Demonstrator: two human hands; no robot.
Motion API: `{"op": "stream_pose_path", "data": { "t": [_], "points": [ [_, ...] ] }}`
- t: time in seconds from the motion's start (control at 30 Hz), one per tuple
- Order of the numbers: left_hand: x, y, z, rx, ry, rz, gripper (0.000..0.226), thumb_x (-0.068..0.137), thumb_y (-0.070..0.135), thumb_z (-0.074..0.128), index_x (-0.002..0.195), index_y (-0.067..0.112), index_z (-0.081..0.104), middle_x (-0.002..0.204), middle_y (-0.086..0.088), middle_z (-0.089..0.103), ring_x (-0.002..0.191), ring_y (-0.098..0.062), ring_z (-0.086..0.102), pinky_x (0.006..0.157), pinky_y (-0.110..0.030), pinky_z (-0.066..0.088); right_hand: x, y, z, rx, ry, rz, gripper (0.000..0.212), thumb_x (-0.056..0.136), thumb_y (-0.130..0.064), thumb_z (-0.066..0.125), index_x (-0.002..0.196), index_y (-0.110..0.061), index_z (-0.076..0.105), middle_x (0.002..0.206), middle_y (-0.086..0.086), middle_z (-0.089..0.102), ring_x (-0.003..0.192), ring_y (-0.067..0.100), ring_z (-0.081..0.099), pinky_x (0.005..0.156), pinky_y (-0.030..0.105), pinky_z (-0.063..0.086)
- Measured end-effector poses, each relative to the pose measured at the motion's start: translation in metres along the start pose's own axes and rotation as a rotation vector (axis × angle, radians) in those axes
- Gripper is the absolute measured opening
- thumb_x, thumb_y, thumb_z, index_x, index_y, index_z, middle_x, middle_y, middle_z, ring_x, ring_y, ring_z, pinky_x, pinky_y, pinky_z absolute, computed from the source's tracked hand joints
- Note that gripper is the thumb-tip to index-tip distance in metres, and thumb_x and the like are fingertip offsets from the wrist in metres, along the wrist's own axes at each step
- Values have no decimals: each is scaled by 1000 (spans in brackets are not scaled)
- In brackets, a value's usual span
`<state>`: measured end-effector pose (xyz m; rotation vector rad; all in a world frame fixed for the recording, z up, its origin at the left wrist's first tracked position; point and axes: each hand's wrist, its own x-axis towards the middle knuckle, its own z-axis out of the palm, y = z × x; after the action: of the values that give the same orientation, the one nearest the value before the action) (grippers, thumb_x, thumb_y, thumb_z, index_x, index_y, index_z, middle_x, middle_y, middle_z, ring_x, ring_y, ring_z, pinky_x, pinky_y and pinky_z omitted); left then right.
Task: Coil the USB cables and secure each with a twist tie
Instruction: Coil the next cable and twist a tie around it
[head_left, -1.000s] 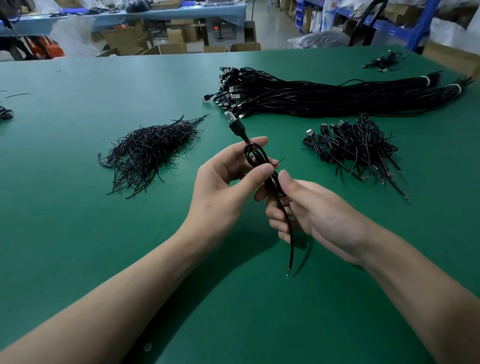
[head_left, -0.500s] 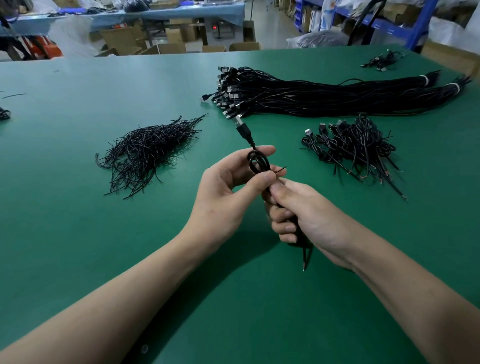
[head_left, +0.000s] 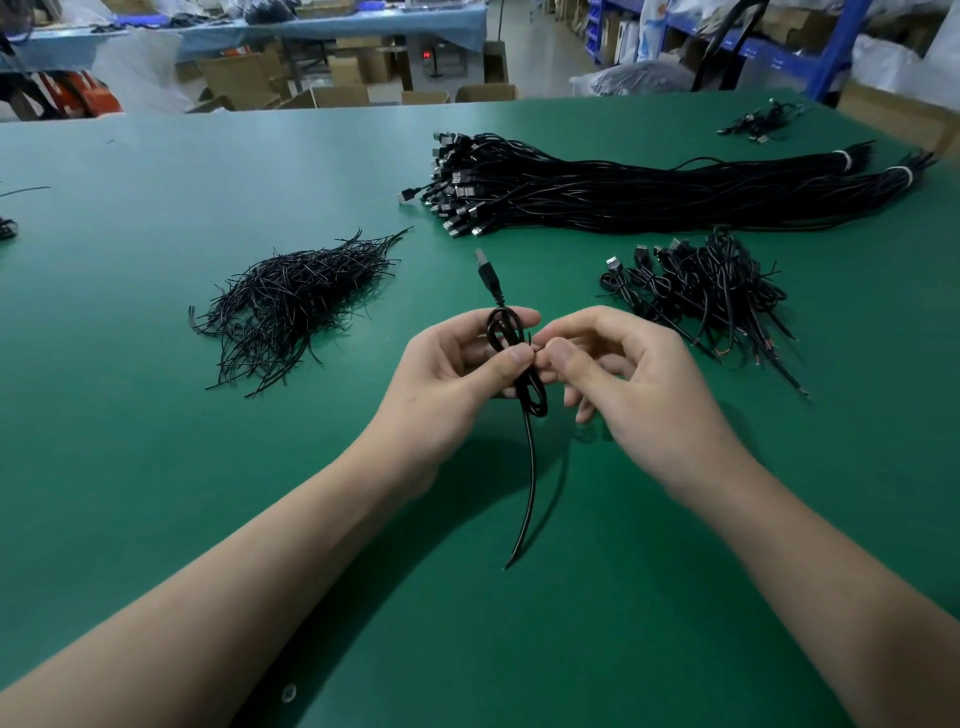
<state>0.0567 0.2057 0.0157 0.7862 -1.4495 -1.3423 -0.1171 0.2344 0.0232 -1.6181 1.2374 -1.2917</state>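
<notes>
- The cable (head_left: 511, 345) in work is held above the middle of the green table (head_left: 156, 467), wound into a small, narrow coil. Its plug (head_left: 487, 273) sticks out toward 12 o'clock and a loose tail (head_left: 527, 493) hangs toward 6 o'clock, tip close to the table top.
- The left hand (head_left: 452, 374) grips the coil at its waist, thumb in front and fingers curled behind.
- The right hand (head_left: 623, 374) meets it from 3 o'clock, thumb and forefinger pinched on the twist tie (head_left: 530, 339). Only a thin end of the tie shows beside the coil, so I cannot tell how many turns are on it.
- My reading is that this cable is coiled and its tie is being twisted closed, so this piece is nearly finished but not yet set down.
- At 2 o'clock, near the hands, lies a pile of coiled cables (head_left: 701, 291), which I take for the finished work, though their ties are too small to make out.
- At 1 o'clock, further off, lies a big bundle of straight cables (head_left: 649, 192), plugs toward the middle and far ends held by white bands (head_left: 845, 160). This is what is left, and it looks much larger than the finished pile.
- At 10 o'clock sits a heap of ties (head_left: 296, 296), seemingly plenty for the rest.
- Judged so, the task is in its early part.
</notes>
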Motion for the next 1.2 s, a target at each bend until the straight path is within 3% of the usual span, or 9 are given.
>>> {"op": "stream_pose_path", "data": {
  "t": [0.1, 0.2, 0.27, 0.4, 0.7, 0.87, 1.0, 1.1, 1.2],
  "points": [
    [-1, 1, 0, -33, -56, -20, 23, 96, 2, 62, 117, 12, 66, 92, -7, 77, 87, -18, 75, 74, -24, 56, 1, 0, -1, 99, -2, 41, 5, 97, -12, 65, 94, -11, 70, 76, -1, 74, 64, 10, 64, 56, 26, 53],
    [-2, 1, -1, -51, -108, 3, 22, 94, 7, 64, 115, 13, 67, 95, -12, 76, 89, -24, 73, 78, -29, 56, 1, -1, -6, 204, -34, 95, 9, 97, -10, 63, 92, -4, 66, 73, -2, 72, 65, 9, 64, 56, 23, 52],
    [-3, 2, -2, -65, -148, 14, 20, 92, 11, 68, 111, 17, 70, 94, -12, 75, 89, -25, 72, 80, -34, 57, 1, -1, -8, 221, -56, 120, 10, 97, -11, 62, 90, -5, 66, 72, -4, 71, 66, 8, 64, 56, 23, 52],
    [-4, 5, -3, -116, -222, -9, 19, 92, 15, 69, 107, 25, 75, 93, -6, 77, 86, -19, 75, 77, -24, 56, 0, -2, -9, 260, -84, 161, 11, 97, -12, 62, 89, -6, 65, 71, -1, 68, 65, 9, 63, 57, 25, 52],
    [-6, 9, -6, -197, -310, -53, 15, 87, 25, 75, 102, 31, 76, 90, 1, 77, 83, -14, 74, 77, -24, 56, -2, -2, -7, 372, -159, 223, 21, 86, -26, 66, 91, -6, 65, 72, 5, 65, 65, 10, 62, 58, 24, 50],
    [-4, 5, -7, -144, -236, -107, 17, 91, 14, 71, 98, 28, 77, 88, -2, 76, 81, -15, 74, 76, -25, 56, -2, -2, -13, 70, -70, 85, 9, 97, -18, 66, 92, -15, 72, 75, 2, 71, 73, 15, 67, 60, 30, 53],
    [-3, 3, -7, -119, -208, -122, 15, 87, 20, 71, 102, 20, 75, 90, -8, 76, 83, -20, 74, 76, -27, 57, -3, -5, -13, -162, -53, -46, 9, 96, -27, 66, 92, -26, 74, 82, -6, 74, 84, 15, 68, 70, 51, 56],
    [-3, 4, -6, -110, -188, -113, 22, 84, 23, 74, 105, 19, 73, 90, -19, 73, 83, -23, 75, 76, -29, 58, -4, -7, -11, -184, -57, -46, 11, 94, -24, 69, 85, -26, 73, 73, -8, 73, 75, 10, 67, 69, 53, 54],
    [-3, 5, -6, -108, -185, -98, 23, 83, 20, 75, 106, 19, 74, 94, -43, 62, 83, -26, 76, 76, -31, 59, -3, -7, -12, -154, -56, -66, 12, 92, -17, 71, 84, -25, 73, 72, -10, 71, 63, 1, 59, 60, 47, 52]
  ]
}}
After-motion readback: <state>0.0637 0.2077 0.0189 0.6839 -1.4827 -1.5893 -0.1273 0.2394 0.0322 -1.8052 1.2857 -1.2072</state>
